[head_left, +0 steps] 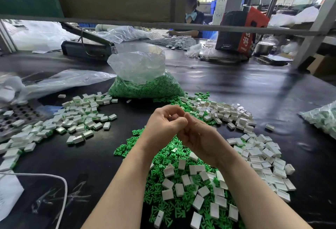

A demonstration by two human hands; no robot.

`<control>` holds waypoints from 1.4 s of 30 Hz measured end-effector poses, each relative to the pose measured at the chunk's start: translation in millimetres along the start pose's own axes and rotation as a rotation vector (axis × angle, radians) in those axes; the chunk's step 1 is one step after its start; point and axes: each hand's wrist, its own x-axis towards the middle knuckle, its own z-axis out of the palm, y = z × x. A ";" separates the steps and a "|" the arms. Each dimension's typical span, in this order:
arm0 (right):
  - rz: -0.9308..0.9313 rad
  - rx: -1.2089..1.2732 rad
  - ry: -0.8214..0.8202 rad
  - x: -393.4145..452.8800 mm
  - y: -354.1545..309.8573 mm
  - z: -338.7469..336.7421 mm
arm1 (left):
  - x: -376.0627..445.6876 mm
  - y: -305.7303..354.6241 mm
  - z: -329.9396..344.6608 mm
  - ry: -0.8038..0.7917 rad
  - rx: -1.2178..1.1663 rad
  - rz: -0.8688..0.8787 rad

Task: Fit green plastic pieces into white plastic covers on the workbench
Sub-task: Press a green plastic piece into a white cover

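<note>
Hovering over a black workbench [254,86], the left hand [163,123] and right hand [198,137] are seen pressed together, fingers curled inward; whatever is pinched between them is hidden (presumably a cover and a piece). Loose green pieces [163,156] and empty white covers [183,179] are heaped directly beneath the wrists. Fitted covers [76,119] are scattered left of the left hand, more empty covers [261,148] right of the right. A misaligned piece might be jammed or dropped into the heap, mixing finished with unfinished.
</note>
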 end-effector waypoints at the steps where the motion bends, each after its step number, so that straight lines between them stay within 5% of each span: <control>1: -0.006 0.011 0.001 -0.1 0.0 0.5 | 0.1 -0.3 0.5 0.003 -0.005 0.002; 23: 0.008 0.013 -0.068 1.6 -2.9 -2.5 | 3.7 -2.4 -2.3 -0.022 -0.245 -0.088; 31: 0.002 -0.146 0.002 1.8 -1.3 -1.5 | 2.5 -1.7 0.5 -0.047 -0.083 -0.062; 42: 0.001 0.083 -0.013 -0.8 -0.7 1.1 | 1.1 -1.4 1.3 -0.009 0.012 -0.015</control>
